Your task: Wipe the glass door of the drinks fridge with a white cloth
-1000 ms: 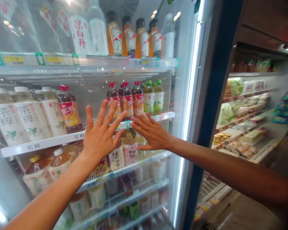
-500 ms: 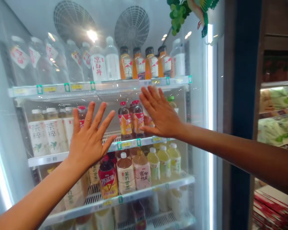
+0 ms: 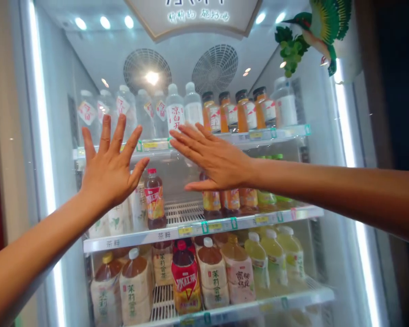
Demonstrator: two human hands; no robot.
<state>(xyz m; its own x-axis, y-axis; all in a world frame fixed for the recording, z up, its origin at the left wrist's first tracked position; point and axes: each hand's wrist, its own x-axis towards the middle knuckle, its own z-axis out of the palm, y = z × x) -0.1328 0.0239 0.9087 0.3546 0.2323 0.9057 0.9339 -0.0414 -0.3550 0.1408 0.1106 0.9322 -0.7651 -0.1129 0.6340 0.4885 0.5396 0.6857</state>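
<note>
View has tilted up: right hand [image 3: 214, 159], centre, fingers extended close together, now overlaps white-labelled clear plastic bottles [image 3: 175, 113]; left hand [image 3: 107, 170], centre left, fingers spread; neither holds anything.

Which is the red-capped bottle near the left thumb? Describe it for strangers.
In the lit fridge, find the second shelf down. Right of the left hand stands a dark bottle; its red and yellow label separates it from the white-labelled bottles on its left.
</note>
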